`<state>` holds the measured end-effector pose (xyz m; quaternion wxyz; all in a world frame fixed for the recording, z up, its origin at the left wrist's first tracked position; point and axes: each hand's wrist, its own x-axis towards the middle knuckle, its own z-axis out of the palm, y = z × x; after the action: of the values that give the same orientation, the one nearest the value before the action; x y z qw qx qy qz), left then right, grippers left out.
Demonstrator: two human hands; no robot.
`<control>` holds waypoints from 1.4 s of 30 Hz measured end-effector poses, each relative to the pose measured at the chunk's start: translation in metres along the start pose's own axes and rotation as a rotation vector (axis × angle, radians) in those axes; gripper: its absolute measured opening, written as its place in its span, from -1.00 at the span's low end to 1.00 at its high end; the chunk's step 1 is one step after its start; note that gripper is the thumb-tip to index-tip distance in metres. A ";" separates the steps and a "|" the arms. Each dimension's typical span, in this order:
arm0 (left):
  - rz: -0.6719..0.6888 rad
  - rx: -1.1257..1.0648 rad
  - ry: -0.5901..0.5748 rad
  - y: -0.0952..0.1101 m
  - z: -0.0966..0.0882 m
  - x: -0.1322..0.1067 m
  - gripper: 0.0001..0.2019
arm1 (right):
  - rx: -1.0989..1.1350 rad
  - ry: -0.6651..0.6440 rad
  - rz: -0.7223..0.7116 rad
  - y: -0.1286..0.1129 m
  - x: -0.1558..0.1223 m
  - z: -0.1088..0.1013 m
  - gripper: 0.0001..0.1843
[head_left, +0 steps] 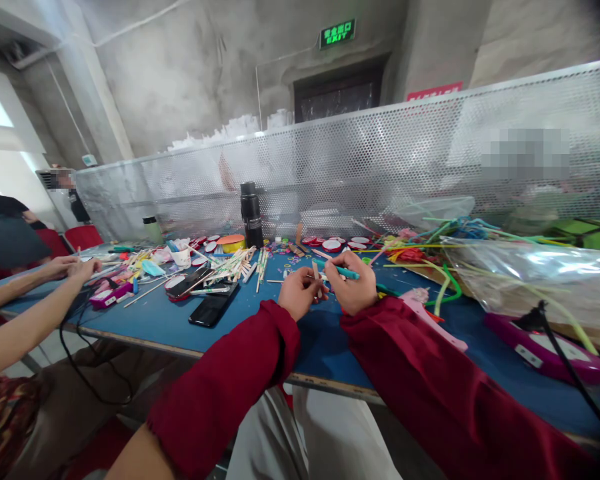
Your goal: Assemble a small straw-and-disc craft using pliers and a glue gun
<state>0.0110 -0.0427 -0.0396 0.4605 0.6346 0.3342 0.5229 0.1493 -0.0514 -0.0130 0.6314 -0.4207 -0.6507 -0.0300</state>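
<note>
My left hand (299,292) is closed around a thin pale wooden stick (317,276) held upright above the blue table (260,327). My right hand (353,285) is closed on a teal pen-like tool (343,271) whose tip points left toward the stick. Both hands almost touch, over the middle of the table. Both arms wear dark red sleeves.
A pile of wooden sticks (230,265), two phones (213,308), a black flask (251,215), red-rimmed discs (331,245), coloured straws (430,250) and a plastic bag (535,270) lie about. A pink glue gun (545,347) lies at the right. Another person's arms (40,293) rest at the left. A perforated metal screen (380,160) backs the table.
</note>
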 end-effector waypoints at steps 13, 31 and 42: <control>-0.001 -0.017 0.009 -0.001 0.000 0.001 -0.84 | -0.048 0.017 0.006 -0.003 0.002 -0.002 -0.83; -0.007 0.001 0.022 0.000 0.000 0.001 -0.85 | -0.040 0.023 0.006 -0.006 0.001 -0.003 -0.83; -0.009 -0.009 0.012 -0.001 0.000 0.001 -0.86 | -0.032 0.014 0.004 -0.004 0.002 -0.002 -0.83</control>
<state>0.0116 -0.0414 -0.0406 0.4636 0.6280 0.3374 0.5262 0.1490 -0.0544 -0.0092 0.6290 -0.4319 -0.6450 -0.0422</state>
